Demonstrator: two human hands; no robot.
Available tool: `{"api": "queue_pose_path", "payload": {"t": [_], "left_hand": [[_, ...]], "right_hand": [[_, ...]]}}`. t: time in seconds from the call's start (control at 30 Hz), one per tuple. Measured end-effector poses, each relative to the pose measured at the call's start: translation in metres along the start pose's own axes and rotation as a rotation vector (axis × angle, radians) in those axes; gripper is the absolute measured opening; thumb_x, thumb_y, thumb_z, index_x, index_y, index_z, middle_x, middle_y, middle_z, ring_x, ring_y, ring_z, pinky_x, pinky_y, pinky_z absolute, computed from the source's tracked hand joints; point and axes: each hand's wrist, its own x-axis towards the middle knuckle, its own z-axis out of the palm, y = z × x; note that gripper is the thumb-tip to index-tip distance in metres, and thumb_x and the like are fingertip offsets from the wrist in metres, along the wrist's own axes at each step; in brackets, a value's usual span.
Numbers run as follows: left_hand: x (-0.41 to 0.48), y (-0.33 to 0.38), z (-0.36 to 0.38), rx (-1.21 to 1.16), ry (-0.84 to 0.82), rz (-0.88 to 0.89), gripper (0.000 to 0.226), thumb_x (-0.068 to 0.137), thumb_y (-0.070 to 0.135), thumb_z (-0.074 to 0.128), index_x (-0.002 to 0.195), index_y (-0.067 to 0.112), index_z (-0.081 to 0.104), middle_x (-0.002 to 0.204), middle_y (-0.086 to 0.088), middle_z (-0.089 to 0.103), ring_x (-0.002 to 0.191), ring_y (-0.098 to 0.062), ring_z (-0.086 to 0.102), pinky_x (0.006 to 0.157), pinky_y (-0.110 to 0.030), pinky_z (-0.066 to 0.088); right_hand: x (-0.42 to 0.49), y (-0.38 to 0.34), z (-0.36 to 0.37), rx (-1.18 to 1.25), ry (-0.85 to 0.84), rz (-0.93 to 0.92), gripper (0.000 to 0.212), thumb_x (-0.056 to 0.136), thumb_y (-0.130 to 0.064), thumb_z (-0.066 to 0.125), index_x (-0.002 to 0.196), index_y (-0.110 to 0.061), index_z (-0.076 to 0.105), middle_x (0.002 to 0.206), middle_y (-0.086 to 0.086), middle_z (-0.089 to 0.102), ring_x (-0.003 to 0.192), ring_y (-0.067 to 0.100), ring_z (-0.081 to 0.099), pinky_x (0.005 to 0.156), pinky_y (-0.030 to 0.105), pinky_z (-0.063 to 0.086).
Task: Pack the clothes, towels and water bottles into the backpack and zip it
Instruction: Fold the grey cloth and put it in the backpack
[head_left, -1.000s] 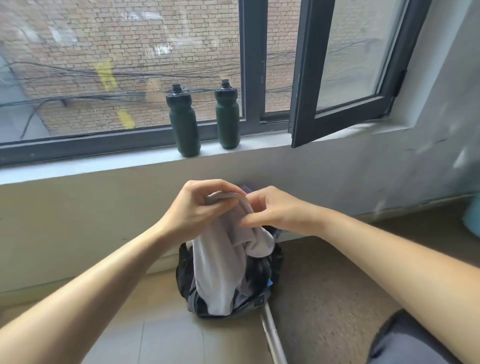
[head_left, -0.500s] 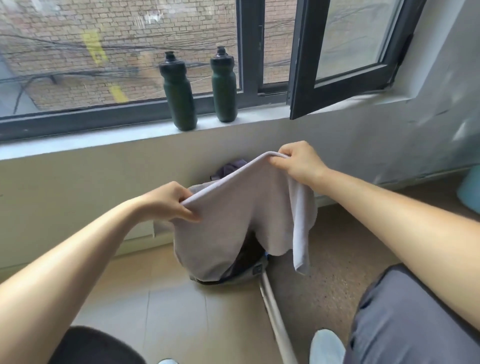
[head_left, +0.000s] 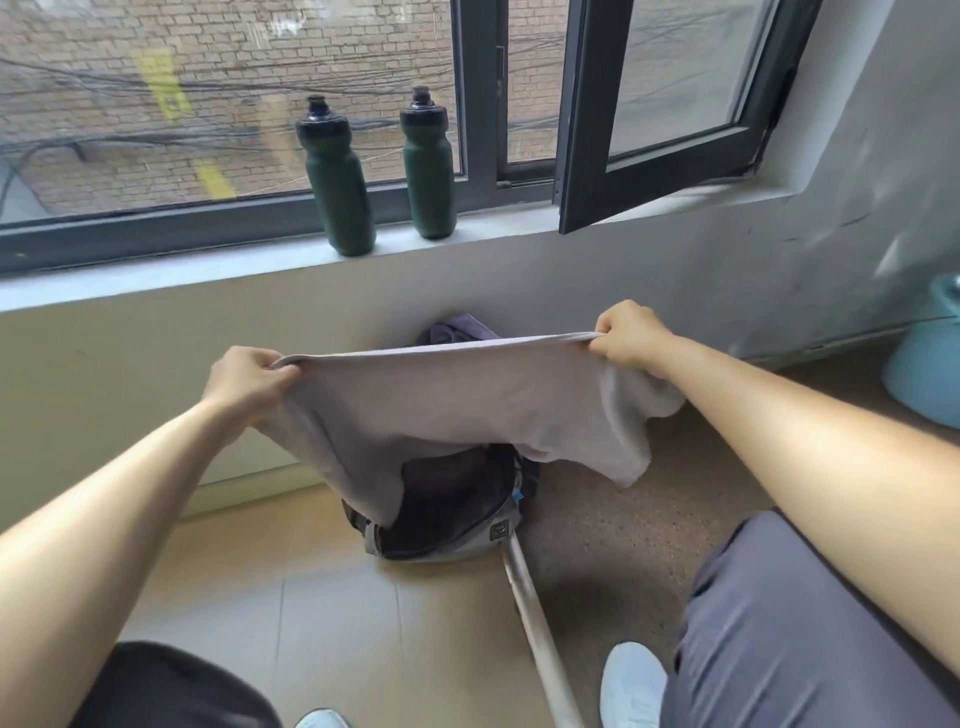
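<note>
Windowsill: a long grey windowsill (head_left: 156, 280) runs across the upper half of the frame, under a dark-framed window with one pane swung open at upper right.

Towel: a pale grey terry towel (head_left: 457, 400) is stretched flat across the centre of the frame, its top edge taut between the two hands. The lower part sags, and one corner dangles into the bag's mouth.

Backpack: a black and grey fabric backpack (head_left: 457, 540) sits on the floor at lower centre, against the wall and directly under the towel. Its top is unzipped and gaping, and the inside looks dark.

Bottles: two dark green plastic water bottles (head_left: 337, 176) stand upright on the sill at upper centre, just beside each other and not yet packed.

Other cloth: a purple cloth (head_left: 457, 332) peeks out behind the towel's top edge.

Handling: the towel is likely soft, light and limp, so it will slump wherever it is not held. The two top corners are the sensible grip for folding it down before it goes in.

Left hand: the left hand (head_left: 244, 379), at centre left, is clenched on the towel's left corner.

Right hand: the right hand (head_left: 628, 335), at centre right and a little higher, grips the right corner.

Fingers: the left fingers (head_left: 275, 366) are curled tight with the cloth bunched inside, and the right fingers (head_left: 608, 332) pinch the hem against the thumb. Neither hand shows any open gap.
</note>
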Motion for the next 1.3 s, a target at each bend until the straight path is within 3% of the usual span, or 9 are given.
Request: {"api": "queue_pose_path", "payload": {"t": [0.17, 0.27, 0.47, 0.63, 0.73, 0.9, 0.97, 1.1, 1.3], "left_hand": [[-0.003, 0.007, 0.004, -0.094, 0.029, -0.056, 0.035, 0.087, 0.039, 0.071, 0.081, 0.005, 0.076, 0.084, -0.019, 0.074, 0.072, -0.028, 0.059, 0.069, -0.039, 0.050], [-0.014, 0.026, 0.007, -0.236, -0.098, -0.089, 0.027, 0.089, 0.040, 0.075, 0.089, 0.013, 0.079, 0.092, -0.015, 0.077, 0.078, -0.029, 0.067, 0.083, -0.046, 0.059], [-0.044, 0.075, 0.012, -0.518, -0.265, 0.012, 0.041, 0.099, 0.039, 0.066, 0.099, 0.000, 0.078, 0.093, -0.018, 0.076, 0.079, -0.025, 0.067, 0.072, -0.032, 0.052], [-0.083, 0.113, 0.018, -0.666, -0.438, 0.153, 0.040, 0.101, 0.042, 0.062, 0.088, 0.005, 0.065, 0.080, -0.014, 0.057, 0.073, -0.023, 0.052, 0.059, -0.029, 0.040], [-0.103, 0.129, 0.024, -0.735, -0.555, 0.254, 0.038, 0.105, 0.035, 0.055, 0.094, 0.000, 0.065, 0.085, -0.015, 0.060, 0.076, -0.023, 0.056, 0.061, -0.028, 0.043], [-0.116, 0.137, 0.030, -0.836, -0.628, 0.245, 0.028, 0.108, 0.029, 0.051, 0.102, 0.006, 0.065, 0.089, -0.007, 0.065, 0.079, -0.018, 0.061, 0.066, -0.026, 0.053], [-0.114, 0.138, 0.029, -0.868, -0.584, 0.193, 0.032, 0.109, 0.028, 0.049, 0.115, 0.000, 0.064, 0.095, -0.008, 0.070, 0.084, -0.019, 0.067, 0.069, -0.028, 0.056], [-0.111, 0.138, 0.023, -0.943, -0.500, 0.101, 0.036, 0.110, 0.025, 0.048, 0.125, -0.003, 0.063, 0.101, -0.011, 0.074, 0.089, -0.019, 0.071, 0.077, -0.031, 0.057], [-0.110, 0.141, 0.019, -1.110, -0.515, 0.004, 0.037, 0.109, 0.023, 0.048, 0.130, -0.005, 0.061, 0.124, -0.028, 0.069, 0.099, -0.031, 0.070, 0.095, -0.045, 0.055]], "right_hand": [[-0.008, -0.007, 0.005, 0.119, -0.178, 0.111, 0.026, 0.094, -0.030, 0.060, 0.085, -0.006, 0.058, 0.074, 0.007, 0.055, 0.070, 0.027, 0.054, 0.057, 0.028, 0.039], [-0.010, -0.017, 0.008, 0.268, -0.334, 0.179, 0.036, 0.096, -0.043, 0.061, 0.106, -0.009, 0.065, 0.099, 0.007, 0.073, 0.089, 0.025, 0.070, 0.081, 0.034, 0.057], [-0.027, -0.053, 0.007, 0.795, -0.464, 0.254, 0.044, 0.100, -0.044, 0.058, 0.133, -0.014, 0.058, 0.116, 0.011, 0.073, 0.094, 0.026, 0.073, 0.070, 0.036, 0.061], [-0.040, -0.080, 0.009, 1.128, -0.569, 0.302, 0.044, 0.100, -0.045, 0.052, 0.118, -0.005, 0.061, 0.105, 0.018, 0.070, 0.090, 0.032, 0.068, 0.085, 0.039, 0.056], [-0.048, -0.095, 0.014, 1.367, -0.632, 0.304, 0.048, 0.104, -0.041, 0.046, 0.127, -0.002, 0.061, 0.122, 0.015, 0.068, 0.103, 0.032, 0.068, 0.089, 0.040, 0.056], [-0.058, -0.104, 0.015, 1.420, -0.663, 0.052, 0.029, 0.102, -0.034, 0.051, 0.097, -0.009, 0.065, 0.103, 0.011, 0.066, 0.097, 0.026, 0.065, 0.097, 0.036, 0.051], [-0.064, -0.103, 0.007, 1.337, -0.699, -0.099, 0.022, 0.098, -0.018, 0.050, 0.106, -0.005, 0.066, 0.103, 0.012, 0.065, 0.096, 0.024, 0.063, 0.092, 0.035, 0.050], [-0.073, -0.099, 0.005, 1.083, -0.476, -0.392, 0.058, 0.080, 0.021, 0.037, 0.117, -0.008, 0.071, 0.116, 0.016, 0.070, 0.108, 0.034, 0.066, 0.092, 0.047, 0.052], [-0.077, -0.099, 0.005, 1.040, -0.324, -0.589, 0.053, 0.089, 0.013, 0.063, 0.132, -0.018, 0.064, 0.097, 0.009, 0.070, 0.090, 0.021, 0.066, 0.083, 0.035, 0.056]]}}
